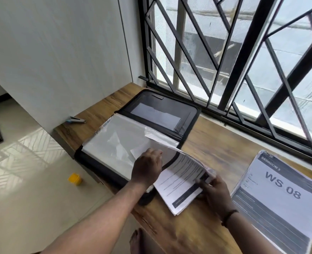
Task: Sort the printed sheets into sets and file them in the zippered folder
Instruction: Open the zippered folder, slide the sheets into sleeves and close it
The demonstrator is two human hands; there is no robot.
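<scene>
Two hands file one set: the left hand (pixel 146 166) presses flat on the zippered folder's (pixel 170 107) sleeve, the right hand (pixel 214 189) pinches the printed sheets (pixel 179 182), which next must slide in.

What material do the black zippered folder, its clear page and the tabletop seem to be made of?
Black zippered folder: probably fabric or faux leather, matte, with stitched-looking edges. Clear page inside it: thin glossy plastic, because it reflects the window light and wrinkles. Brown tabletop: wood or wood-pattern laminate, showing dark grain streaks; which one, I cannot tell.
</scene>
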